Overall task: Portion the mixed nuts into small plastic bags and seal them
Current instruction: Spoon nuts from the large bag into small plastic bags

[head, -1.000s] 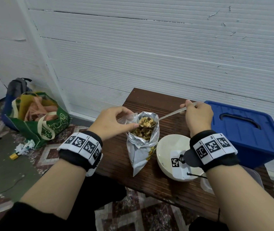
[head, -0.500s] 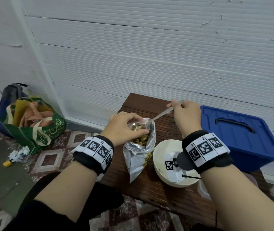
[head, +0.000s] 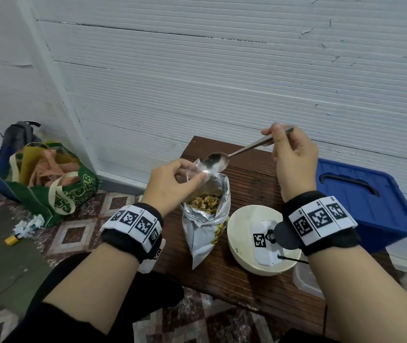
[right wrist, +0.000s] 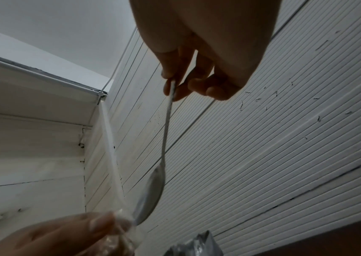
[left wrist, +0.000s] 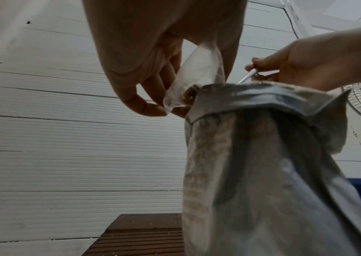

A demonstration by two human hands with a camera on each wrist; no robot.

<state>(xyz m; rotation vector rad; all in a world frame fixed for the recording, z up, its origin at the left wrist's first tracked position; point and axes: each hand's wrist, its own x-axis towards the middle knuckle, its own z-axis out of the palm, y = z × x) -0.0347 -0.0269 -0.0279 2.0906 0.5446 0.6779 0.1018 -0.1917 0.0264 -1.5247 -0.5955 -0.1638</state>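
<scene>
A silver foil pouch [head: 206, 226] of mixed nuts [head: 205, 201] stands open on the dark wooden table [head: 249, 179]. My left hand [head: 172, 181] pinches a small clear plastic bag [left wrist: 194, 78] by its rim just above the pouch's mouth; a few nuts show inside the clear bag [head: 195, 169]. My right hand [head: 289, 154] holds a metal spoon [head: 218, 162] by its handle, the empty bowl of the spoon hovering at the small bag's opening. In the right wrist view the spoon [right wrist: 153, 187] hangs down toward the left hand's fingers [right wrist: 82, 226].
A cream bowl [head: 244, 219] sits right of the pouch. A blue lidded plastic bin [head: 361, 201] stands at the table's right end, a clear container [head: 306, 278] by the near edge. A green tote bag [head: 56, 184] and a backpack [head: 16, 137] lie on the floor left.
The spoon, loaded with nuts and dipped into the bag earlier, has lifted out empty. My right hand rose, and my left hand raised the small bag above the pouch mouth.
</scene>
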